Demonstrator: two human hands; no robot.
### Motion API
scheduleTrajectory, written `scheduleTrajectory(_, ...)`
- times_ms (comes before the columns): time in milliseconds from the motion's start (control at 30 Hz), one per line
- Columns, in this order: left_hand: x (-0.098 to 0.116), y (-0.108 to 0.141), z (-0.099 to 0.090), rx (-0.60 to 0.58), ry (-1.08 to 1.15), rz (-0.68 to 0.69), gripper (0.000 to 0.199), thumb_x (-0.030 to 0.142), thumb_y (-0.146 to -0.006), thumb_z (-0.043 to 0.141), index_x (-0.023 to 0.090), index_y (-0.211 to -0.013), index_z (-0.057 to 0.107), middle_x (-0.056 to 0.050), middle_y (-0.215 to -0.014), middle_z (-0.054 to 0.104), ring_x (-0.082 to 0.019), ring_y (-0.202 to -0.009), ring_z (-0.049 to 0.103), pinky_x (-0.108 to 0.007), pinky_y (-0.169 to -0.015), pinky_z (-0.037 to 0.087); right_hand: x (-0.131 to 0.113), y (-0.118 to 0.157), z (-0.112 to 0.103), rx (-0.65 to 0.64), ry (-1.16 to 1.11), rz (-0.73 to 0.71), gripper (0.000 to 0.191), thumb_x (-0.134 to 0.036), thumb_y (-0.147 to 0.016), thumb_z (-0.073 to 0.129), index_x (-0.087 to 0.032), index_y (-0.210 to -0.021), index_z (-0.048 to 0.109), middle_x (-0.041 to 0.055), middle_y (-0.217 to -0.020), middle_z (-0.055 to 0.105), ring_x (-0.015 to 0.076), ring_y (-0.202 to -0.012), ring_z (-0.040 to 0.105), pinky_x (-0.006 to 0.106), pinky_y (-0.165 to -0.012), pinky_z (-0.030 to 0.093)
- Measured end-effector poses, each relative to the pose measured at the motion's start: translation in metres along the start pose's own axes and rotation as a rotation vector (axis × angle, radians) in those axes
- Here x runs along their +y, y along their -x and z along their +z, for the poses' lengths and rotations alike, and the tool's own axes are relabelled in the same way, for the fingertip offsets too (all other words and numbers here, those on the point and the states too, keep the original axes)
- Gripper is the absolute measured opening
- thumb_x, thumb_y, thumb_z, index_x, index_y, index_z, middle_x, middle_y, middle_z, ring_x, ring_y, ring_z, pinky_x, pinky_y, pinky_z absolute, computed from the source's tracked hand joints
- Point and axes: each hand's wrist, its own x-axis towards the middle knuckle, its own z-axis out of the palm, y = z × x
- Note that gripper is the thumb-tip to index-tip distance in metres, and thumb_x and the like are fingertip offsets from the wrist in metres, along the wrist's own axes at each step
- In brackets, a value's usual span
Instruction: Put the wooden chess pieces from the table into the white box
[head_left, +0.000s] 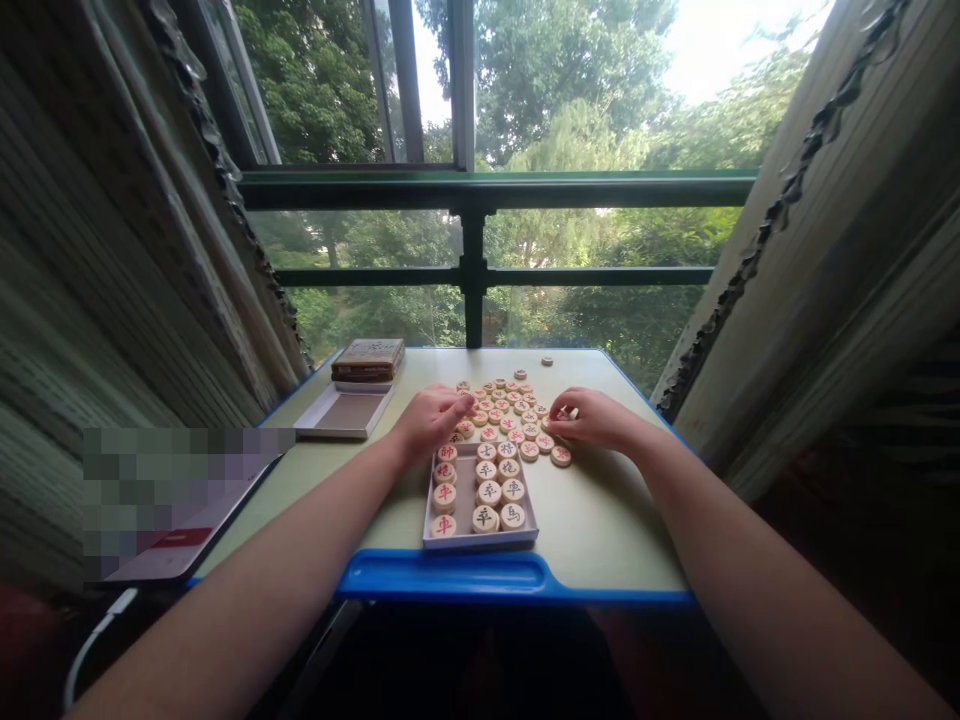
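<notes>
Curtains (780, 200) are hung beside the table (615, 520), where loose pieces (508, 424) are fronted by a part-filled box (481, 541) and bracketed by left hand (429, 416) and right hand (589, 416), both curled narrowly; whether anything is gripped cannot be told.

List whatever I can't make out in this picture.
All in the head view:
Farthest round piece: marking too small to read.
Left hand: its own back hides whether anything is gripped.
Right hand: its curl hides what, if anything, is pinched.
Flat device at left: mostly blurred by pixelated blocks.
</notes>
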Motion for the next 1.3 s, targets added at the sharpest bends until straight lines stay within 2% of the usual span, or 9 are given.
scheduleTrajectory(200, -0.003, 0.002, 0.001, 0.014, 0.007, -0.072, 0.054, 0.050, -0.087, 0.033, 0.014, -0.073, 0.072, -0.008, -0.077, 0.070, -0.021, -0.082, 0.061, -0.032, -0.078, 0.043, 0.007, 0.003, -0.004, -0.090, -0.125, 0.136, 0.031, -0.026, -0.069, 0.063, -0.016, -0.098, 0.067, 0.0065, -0.091, 0.067, 0.0158, -0.076, 0.060, 0.022, -0.064, 0.044)
scheduleTrajectory(333, -0.002, 0.001, 0.001, -0.006, 0.005, -0.058, 0.054, 0.050, -0.086, 0.034, 0.015, -0.073, 0.072, -0.008, -0.076, 0.070, -0.020, -0.081, 0.060, -0.031, -0.077, 0.042, 0.009, 0.004, -0.005, -0.100, -0.143, 0.179, 0.031, -0.020, -0.067, 0.061, -0.015, -0.096, 0.067, 0.0058, -0.085, 0.068, 0.0148, -0.071, 0.059, 0.021, -0.059, 0.044)
scheduleTrajectory(733, 0.001, 0.003, 0.001, -0.024, -0.027, -0.046, 0.053, 0.049, -0.086, 0.033, 0.015, -0.073, 0.071, -0.008, -0.077, 0.070, -0.020, -0.079, 0.060, -0.031, -0.076, 0.042, 0.007, 0.007, -0.011, -0.163, -0.201, 0.200, 0.039, -0.022, -0.067, 0.064, -0.020, -0.107, 0.064, 0.0051, -0.094, 0.066, 0.0134, -0.071, 0.058, 0.020, -0.061, 0.043)
scheduleTrajectory(900, 0.001, 0.001, -0.002, -0.051, -0.082, 0.000, 0.052, 0.050, -0.086, 0.034, 0.016, -0.070, 0.070, -0.007, -0.074, 0.069, -0.019, -0.078, 0.059, -0.030, -0.075, 0.042, 0.012, 0.007, -0.010, -0.174, -0.121, 0.170, 0.032, -0.029, -0.066, 0.065, -0.021, -0.097, 0.068, 0.0034, -0.092, 0.066, 0.0144, -0.074, 0.058, 0.021, -0.060, 0.041)
scheduleTrajectory(1000, 0.001, 0.001, -0.001, -0.061, -0.102, 0.028, 0.053, 0.050, -0.086, 0.033, 0.016, -0.068, 0.069, -0.006, -0.073, 0.069, -0.019, -0.077, 0.059, -0.030, -0.076, 0.042, 0.012, 0.007, -0.011, -0.182, -0.110, 0.152, 0.032, -0.029, -0.066, 0.064, -0.023, -0.098, 0.068, 0.0026, -0.092, 0.065, 0.0140, -0.072, 0.057, 0.021, -0.059, 0.040)
scheduleTrajectory(1200, -0.003, 0.002, 0.000, -0.073, -0.126, 0.007, 0.054, 0.050, -0.087, 0.031, 0.017, -0.067, 0.069, -0.006, -0.071, 0.068, -0.018, -0.075, 0.059, -0.030, -0.075, 0.042, 0.012, 0.008, -0.013, -0.203, -0.122, 0.132, 0.040, -0.028, -0.066, 0.064, -0.024, -0.105, 0.065, 0.0027, -0.101, 0.065, 0.0136, -0.074, 0.057, 0.021, -0.060, 0.041)
scheduleTrajectory(1300, -0.006, 0.002, 0.000, -0.056, -0.132, -0.017, 0.054, 0.051, -0.086, 0.032, 0.017, -0.068, 0.069, -0.006, -0.070, 0.068, -0.019, -0.075, 0.059, -0.030, -0.073, 0.042, 0.011, 0.008, -0.013, -0.198, -0.110, 0.132, 0.035, -0.031, -0.067, 0.064, -0.022, -0.100, 0.066, 0.0031, -0.098, 0.065, 0.0142, -0.075, 0.058, 0.021, -0.060, 0.041)
